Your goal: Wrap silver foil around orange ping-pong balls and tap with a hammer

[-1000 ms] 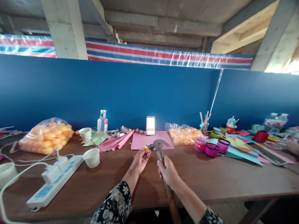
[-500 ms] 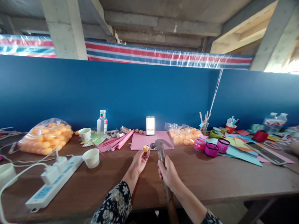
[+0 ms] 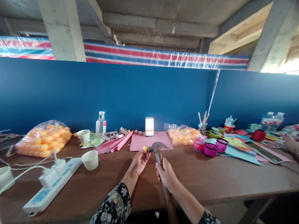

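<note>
- One yellow thing (image 3: 145,149), partly hidden: my left hand (image 3: 139,164) is pinching it.
- My right hand (image 3: 167,173) is gripping a hammer (image 3: 158,149), its handle (image 3: 169,202) cut off below.

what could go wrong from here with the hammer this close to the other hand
The hammer, held in the right hand, has its head right beside the left hand, so a small slip might catch the fingers.

The small yellow piece is held at those fingertips, so a knock could send it loose.

The pink paper lies just beyond the hammer head, so a stray swing might crease or tear it.
</note>
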Motion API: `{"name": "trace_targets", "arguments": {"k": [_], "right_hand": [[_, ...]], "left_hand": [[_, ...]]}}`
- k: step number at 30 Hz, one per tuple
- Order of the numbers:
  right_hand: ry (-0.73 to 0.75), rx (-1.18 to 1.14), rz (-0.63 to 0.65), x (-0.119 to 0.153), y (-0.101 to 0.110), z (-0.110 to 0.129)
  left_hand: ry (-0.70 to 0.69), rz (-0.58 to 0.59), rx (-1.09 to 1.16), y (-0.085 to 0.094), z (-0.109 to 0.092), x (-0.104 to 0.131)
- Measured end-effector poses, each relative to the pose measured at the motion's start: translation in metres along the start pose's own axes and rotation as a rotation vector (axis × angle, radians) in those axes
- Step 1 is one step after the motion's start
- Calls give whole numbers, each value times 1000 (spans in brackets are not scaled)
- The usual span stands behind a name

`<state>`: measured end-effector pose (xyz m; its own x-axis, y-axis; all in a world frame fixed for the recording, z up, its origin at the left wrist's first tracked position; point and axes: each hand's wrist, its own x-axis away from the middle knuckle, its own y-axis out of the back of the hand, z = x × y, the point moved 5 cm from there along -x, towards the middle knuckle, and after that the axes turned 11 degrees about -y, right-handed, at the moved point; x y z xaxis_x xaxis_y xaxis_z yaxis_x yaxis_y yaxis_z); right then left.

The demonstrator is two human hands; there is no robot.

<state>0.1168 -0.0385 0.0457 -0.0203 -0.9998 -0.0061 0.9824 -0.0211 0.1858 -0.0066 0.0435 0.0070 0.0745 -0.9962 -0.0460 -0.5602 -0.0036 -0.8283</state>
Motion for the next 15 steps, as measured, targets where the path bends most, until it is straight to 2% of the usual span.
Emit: {"name": "trace_targets", "arguments": {"k": [4,9,12,15], "right_hand": [[36,-4,-23,2,0,-1],[-12,39,28,-2,2,-6],[2,160,20,-4,19,-2],[82,417,-67,-5,51,4]], "left_hand": [[-8,-52,25,3,1,-1],[5,-67,-7,5,3,-2],[12,-60,9,4,2,-2],[40,-94,10,4,2,-1]]}}
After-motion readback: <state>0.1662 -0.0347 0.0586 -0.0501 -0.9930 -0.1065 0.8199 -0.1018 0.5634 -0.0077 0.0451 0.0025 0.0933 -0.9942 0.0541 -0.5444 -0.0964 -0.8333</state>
